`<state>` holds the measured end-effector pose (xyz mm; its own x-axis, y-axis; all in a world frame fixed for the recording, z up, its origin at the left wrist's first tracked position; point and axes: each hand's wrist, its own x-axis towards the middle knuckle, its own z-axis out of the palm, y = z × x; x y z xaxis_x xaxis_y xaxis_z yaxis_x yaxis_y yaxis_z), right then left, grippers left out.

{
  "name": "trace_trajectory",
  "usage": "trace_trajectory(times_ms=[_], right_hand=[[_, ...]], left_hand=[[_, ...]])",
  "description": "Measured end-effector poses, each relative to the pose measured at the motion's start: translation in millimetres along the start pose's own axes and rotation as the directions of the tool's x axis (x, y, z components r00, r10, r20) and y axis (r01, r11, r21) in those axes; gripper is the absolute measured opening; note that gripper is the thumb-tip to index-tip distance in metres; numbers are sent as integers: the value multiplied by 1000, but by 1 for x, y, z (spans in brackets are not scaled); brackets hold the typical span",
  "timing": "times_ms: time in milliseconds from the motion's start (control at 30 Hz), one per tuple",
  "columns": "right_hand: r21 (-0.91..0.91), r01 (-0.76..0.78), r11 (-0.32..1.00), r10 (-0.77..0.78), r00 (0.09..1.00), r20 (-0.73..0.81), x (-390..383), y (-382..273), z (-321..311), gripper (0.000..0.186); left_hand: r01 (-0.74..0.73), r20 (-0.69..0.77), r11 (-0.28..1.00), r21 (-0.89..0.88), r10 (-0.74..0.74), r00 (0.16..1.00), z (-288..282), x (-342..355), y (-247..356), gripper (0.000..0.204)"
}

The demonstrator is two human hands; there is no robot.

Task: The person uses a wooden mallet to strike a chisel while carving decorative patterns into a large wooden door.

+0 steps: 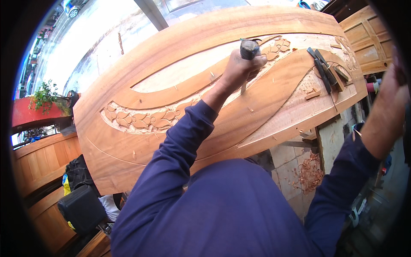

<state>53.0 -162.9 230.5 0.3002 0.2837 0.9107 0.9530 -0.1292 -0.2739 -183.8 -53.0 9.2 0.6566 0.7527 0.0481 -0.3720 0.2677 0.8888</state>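
A large wooden panel [158,55] bears carved bands of leaves and flowers [141,120]. My left hand [244,68] is closed on an upright chisel [249,48], its blade down on the panel's narrow carved strip. My right hand [394,94] is raised off the panel's right end, blurred and partly in shadow at the image rim; I cannot make out its fingers or what they hold. Several chisels [325,73] lie bunched on the panel's right part, beside small wood offcuts [312,95] and shavings.
Panelled wooden doors [366,36] stand at the right and lower left [47,158]. A black case [81,210] and dark cloth sit left below the panel. A red planter [30,109] with a plant is far left. Shavings [310,171] lie on the tiled floor.
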Motion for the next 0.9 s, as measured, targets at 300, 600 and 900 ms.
trace_trajectory(times_ms=[300, 600, 900], right_hand=[[560, -61, 826, -367, 697, 616, -121, -63, 49, 67], [410, -407, 816, 6, 716, 698, -149, -39, 28, 62], [478, -516, 711, 208, 803, 559, -97, -20, -19, 56]], left_hand=[[33, 67, 997, 65, -38, 997, -6, -9, -4, 20], [139, -88, 988, 61, -134, 987, 3, 43, -9, 29], [-34, -8, 999, -24, 33, 999, -5, -6, 5, 28]])
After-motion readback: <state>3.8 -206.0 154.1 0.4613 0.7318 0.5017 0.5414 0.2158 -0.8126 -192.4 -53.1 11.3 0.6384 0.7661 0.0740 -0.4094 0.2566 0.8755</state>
